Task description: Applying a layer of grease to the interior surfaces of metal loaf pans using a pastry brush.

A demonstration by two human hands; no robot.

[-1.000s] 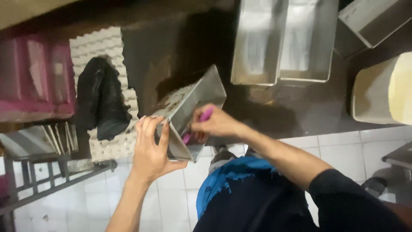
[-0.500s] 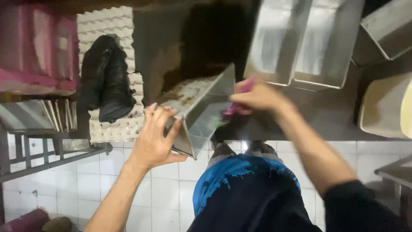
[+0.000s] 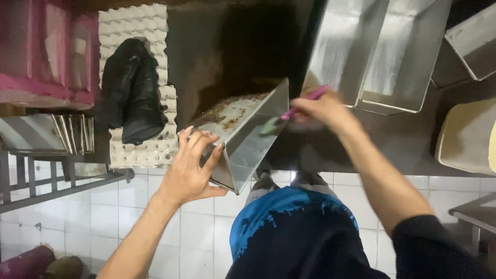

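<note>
Both hands work at one tilted metal loaf pan (image 3: pixel 243 135). Left hand (image 3: pixel 190 168) grips the pan's near end, fingers spread over the end wall and thumb underneath, holding it raised off the tabletop (image 3: pixel 330 150) with its open side turned toward the right hand. Right hand (image 3: pixel 323 109) is closed around a pink-handled brush (image 3: pixel 299 106), blurred in the frame; the brush head sits at the pan's upper rim, touching or just inside it, which of the two cannot be told. Brown crumbs or residue mark the pan's inner wall near the left fingertips. Beyond the right hand, two joined empty metal pans (image 3: pixel 377 57) rest on the dark tabletop, with another pan (image 3: pixel 473 44) further to the right. Left of the left hand, a black cloth (image 3: pixel 129 93) lies on stacked egg trays (image 3: pixel 139 150), and pink crates (image 3: pixel 46 57) stand further left. White floor tiles (image 3: pixel 113 217) show below the left forearm.
</note>
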